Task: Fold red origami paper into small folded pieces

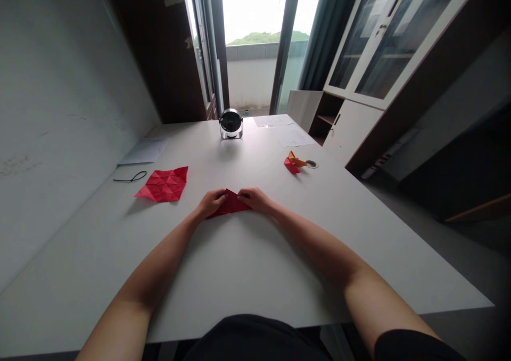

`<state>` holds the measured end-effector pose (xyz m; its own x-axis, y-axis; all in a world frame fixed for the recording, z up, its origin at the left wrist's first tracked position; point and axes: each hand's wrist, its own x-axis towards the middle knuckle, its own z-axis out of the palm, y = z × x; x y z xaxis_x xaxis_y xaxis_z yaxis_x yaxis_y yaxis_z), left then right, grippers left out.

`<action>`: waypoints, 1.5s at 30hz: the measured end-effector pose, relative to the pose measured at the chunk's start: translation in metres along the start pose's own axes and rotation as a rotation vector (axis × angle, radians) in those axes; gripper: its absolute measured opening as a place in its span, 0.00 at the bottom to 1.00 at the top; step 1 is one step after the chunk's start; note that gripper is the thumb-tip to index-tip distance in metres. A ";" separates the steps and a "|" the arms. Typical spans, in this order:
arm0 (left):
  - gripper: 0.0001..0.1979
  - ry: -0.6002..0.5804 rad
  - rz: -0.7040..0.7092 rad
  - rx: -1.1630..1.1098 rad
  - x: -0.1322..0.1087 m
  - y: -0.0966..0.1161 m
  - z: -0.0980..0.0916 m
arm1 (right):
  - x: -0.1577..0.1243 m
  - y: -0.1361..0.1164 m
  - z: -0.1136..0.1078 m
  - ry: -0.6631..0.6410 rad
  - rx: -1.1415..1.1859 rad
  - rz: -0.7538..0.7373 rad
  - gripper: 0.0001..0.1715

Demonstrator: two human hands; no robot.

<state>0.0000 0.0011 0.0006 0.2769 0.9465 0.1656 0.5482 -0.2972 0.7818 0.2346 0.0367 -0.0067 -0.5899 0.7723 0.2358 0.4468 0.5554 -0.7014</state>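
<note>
A folded sheet of red origami paper [230, 205] is held low over the middle of the white table, roughly triangular with its peak pointing away from me. My left hand [211, 202] pinches its left side, thumb toward the centre. On the opposite side my right hand [254, 198] grips the paper with curled fingers near the top edge. Parts of both paper corners are hidden behind the hands. To the left lies a creased, opened red paper sheet [164, 185]. Folded orange and red paper pieces [294, 162] rest together at the right.
The white table [247, 276] meets a wall on the left. A round black-and-silver device [230, 123] stands at the back. White papers [293, 136] lie at the far right, another paper [144, 151] far left. A black cable tie [133, 177] is near the wall; a cable hole [312, 164] is at right.
</note>
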 end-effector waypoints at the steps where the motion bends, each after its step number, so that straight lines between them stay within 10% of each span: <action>1: 0.15 -0.002 0.003 0.000 0.000 0.000 0.000 | 0.000 0.000 0.000 0.004 -0.001 -0.001 0.13; 45: 0.15 0.009 -0.006 -0.049 -0.002 0.003 -0.001 | 0.000 0.000 -0.001 0.005 -0.001 0.007 0.14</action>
<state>0.0007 -0.0012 0.0029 0.2668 0.9493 0.1663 0.5104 -0.2856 0.8112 0.2354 0.0371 -0.0066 -0.5834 0.7777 0.2341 0.4518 0.5502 -0.7023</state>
